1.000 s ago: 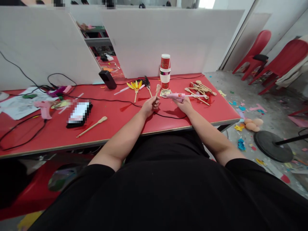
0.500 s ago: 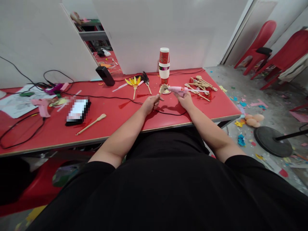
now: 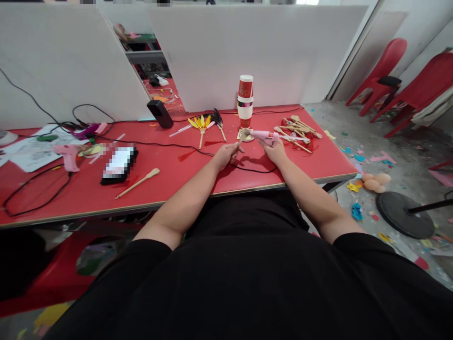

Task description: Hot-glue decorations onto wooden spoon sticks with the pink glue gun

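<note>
My left hand is closed around a small wooden fan handle, its flat pale head pointing up and away from me. In my right hand is a pink hot glue gun with a clear glue stick out of its back. The gun's nozzle points left, at the head of the handle; whether they touch I cannot tell. Behind them stands a stack of paper cups. To the left lie a yellow feather fan and a black feather fan.
Several wooden handles with red tassels lie piled at right. Leftward on the red table are a lone handle, a phone, a second glue gun and a black box. Black cords cross the surface.
The whole view has shifted slightly, with the table sitting a little lower and further right. Both hands keep their hold, the handle and the glue gun still close together.
</note>
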The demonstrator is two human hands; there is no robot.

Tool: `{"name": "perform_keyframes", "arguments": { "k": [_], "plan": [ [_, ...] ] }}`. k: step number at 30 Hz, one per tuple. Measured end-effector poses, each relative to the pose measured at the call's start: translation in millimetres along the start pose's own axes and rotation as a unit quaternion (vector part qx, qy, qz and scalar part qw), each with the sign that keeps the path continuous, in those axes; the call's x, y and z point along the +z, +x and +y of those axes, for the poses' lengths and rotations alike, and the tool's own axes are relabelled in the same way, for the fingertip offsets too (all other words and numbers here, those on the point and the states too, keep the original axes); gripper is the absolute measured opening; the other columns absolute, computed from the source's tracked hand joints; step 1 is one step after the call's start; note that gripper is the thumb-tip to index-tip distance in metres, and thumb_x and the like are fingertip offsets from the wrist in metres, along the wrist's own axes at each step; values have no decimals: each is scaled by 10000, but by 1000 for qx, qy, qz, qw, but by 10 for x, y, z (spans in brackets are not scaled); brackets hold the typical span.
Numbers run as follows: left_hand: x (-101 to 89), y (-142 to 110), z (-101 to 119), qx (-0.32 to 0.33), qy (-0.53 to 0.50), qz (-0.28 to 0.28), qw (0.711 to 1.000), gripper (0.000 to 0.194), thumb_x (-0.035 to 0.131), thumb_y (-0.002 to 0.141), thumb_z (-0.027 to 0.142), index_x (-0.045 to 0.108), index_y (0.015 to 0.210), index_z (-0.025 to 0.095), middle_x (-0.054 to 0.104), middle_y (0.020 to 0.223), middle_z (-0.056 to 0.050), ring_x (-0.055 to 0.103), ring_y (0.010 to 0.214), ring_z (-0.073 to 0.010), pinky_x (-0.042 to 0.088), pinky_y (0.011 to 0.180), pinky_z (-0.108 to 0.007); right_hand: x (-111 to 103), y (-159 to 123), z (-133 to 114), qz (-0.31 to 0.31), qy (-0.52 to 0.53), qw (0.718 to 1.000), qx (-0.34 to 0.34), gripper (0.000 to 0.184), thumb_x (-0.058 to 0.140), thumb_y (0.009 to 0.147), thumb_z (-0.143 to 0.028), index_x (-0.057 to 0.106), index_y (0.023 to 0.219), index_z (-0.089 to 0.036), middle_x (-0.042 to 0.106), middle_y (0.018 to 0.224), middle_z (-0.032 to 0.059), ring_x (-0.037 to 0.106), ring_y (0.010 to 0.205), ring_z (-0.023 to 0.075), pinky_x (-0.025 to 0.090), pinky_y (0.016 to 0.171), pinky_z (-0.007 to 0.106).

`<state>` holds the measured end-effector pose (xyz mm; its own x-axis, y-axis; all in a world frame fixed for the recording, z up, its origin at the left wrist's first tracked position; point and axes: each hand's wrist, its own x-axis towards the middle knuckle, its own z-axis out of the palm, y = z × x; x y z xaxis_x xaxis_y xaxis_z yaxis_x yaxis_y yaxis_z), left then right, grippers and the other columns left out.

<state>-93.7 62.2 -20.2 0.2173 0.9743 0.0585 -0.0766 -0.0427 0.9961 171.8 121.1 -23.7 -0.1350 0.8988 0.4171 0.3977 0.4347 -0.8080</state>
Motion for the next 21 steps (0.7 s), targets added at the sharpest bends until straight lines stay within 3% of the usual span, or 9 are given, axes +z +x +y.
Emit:
{"name": "perform_keyframes", "arguments": {
  "k": [6, 11, 16, 21],
  "plan": [
    [25, 38, -8, -16, 14, 12, 1000, 704, 699, 1100, 782, 698, 732, 181, 401, 507, 48, 294, 411, -74, 273, 445, -226, 14, -6, -27, 5, 14, 1000, -5, 588, 737, 853, -801, 805, 994, -234, 815, 935, 115, 778, 956, 357, 668, 1016, 541],
    [49, 5, 61, -17, -7, 2, 1000, 629, 765, 1082, 727, 767, 830, 151, 396, 557, 55, 283, 442, -66, 232, 448, -209, -7, -19, -59, -12, -6, 1000, 19, 553, 756, 863, -773, 814, 969, -234, 823, 899, 108, 788, 896, 360, 682, 956, 541],
    [67, -42, 125, -17, -27, -11, 999, 481, 773, 1108, 584, 800, 912, 145, 415, 597, 47, 321, 466, -73, 266, 453, -207, -9, -25, -78, -6, -2, 1000, 5, 537, 759, 873, -714, 843, 1043, -212, 869, 1016, 139, 813, 1006, 396, 676, 996, 547],
    [102, -47, 145, -28, -35, 2, 999, 457, 746, 1142, 531, 785, 918, 134, 402, 611, 56, 287, 477, -64, 265, 460, -186, -20, -34, -107, -12, 1, 1000, 22, 548, 764, 881, -698, 850, 1079, -195, 868, 1038, 153, 820, 1035, 408, 678, 1024, 560]
  ]
}}
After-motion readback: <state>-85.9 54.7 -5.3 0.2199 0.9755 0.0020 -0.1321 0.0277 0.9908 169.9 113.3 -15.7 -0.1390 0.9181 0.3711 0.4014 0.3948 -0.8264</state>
